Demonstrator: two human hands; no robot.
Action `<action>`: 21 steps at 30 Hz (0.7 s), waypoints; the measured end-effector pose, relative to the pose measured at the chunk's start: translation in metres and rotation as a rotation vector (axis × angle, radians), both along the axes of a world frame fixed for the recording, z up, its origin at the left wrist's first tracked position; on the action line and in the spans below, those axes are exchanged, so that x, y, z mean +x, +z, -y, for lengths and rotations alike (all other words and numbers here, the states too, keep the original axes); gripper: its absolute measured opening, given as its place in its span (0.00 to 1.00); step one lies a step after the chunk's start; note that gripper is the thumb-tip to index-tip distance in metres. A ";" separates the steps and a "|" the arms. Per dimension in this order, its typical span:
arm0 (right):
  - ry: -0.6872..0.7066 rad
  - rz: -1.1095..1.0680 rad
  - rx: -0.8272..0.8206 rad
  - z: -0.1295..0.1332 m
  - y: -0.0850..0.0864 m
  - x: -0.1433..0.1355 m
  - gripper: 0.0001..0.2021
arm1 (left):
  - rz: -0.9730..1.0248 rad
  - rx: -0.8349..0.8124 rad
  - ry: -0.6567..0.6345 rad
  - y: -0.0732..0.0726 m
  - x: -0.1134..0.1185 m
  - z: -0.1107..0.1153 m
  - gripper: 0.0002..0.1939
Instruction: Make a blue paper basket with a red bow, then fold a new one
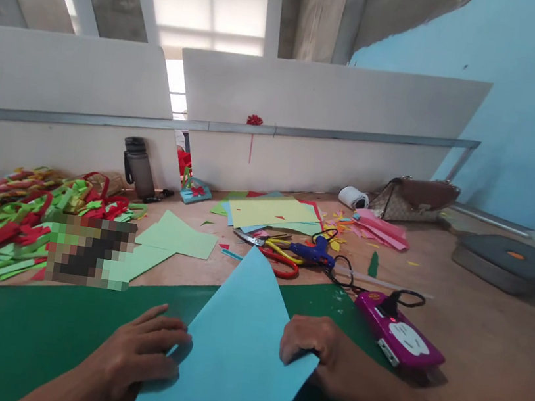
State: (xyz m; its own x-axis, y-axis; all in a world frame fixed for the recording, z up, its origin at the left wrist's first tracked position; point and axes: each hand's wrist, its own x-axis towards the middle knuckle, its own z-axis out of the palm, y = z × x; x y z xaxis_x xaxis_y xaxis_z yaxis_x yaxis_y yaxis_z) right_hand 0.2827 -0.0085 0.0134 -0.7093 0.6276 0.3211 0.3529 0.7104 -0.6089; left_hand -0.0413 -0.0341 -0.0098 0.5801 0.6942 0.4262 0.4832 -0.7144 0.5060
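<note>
Blue sheet [231,348], lower centre: curved, no finished crease visible. Right hand [326,351]: grip closed on its right edge. Left hand [140,348]: fingers part-extended at left edge, hold unclear.

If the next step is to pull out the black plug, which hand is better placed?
Right, probably. The right hand is nearer to the black plug on the purple power strip, though it grips the blue paper. The left hand is at the paper's far side.
</note>
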 end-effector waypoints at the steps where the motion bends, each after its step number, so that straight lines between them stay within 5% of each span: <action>1: 0.000 -0.005 -0.001 0.000 0.001 -0.001 0.09 | -0.002 0.010 -0.024 0.002 0.002 0.001 0.13; 9: 0.025 -0.033 -0.132 0.000 0.004 -0.004 0.05 | -0.142 -0.088 -0.133 0.030 0.004 0.018 0.11; 14: 0.198 0.041 0.003 0.005 0.009 -0.008 0.03 | -0.188 -0.132 -0.227 0.043 -0.005 0.025 0.12; 21: 0.176 0.010 0.139 -0.001 0.001 -0.018 0.05 | -0.284 -0.036 -0.250 0.023 -0.014 0.020 0.11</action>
State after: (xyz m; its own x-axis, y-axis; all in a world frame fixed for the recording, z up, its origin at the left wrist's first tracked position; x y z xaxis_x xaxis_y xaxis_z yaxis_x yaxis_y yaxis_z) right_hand 0.2648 -0.0073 0.0143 -0.8076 0.4443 0.3879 0.2218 0.8382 -0.4982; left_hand -0.0549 -0.0537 0.0128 0.8250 0.5278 0.2021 0.4209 -0.8124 0.4035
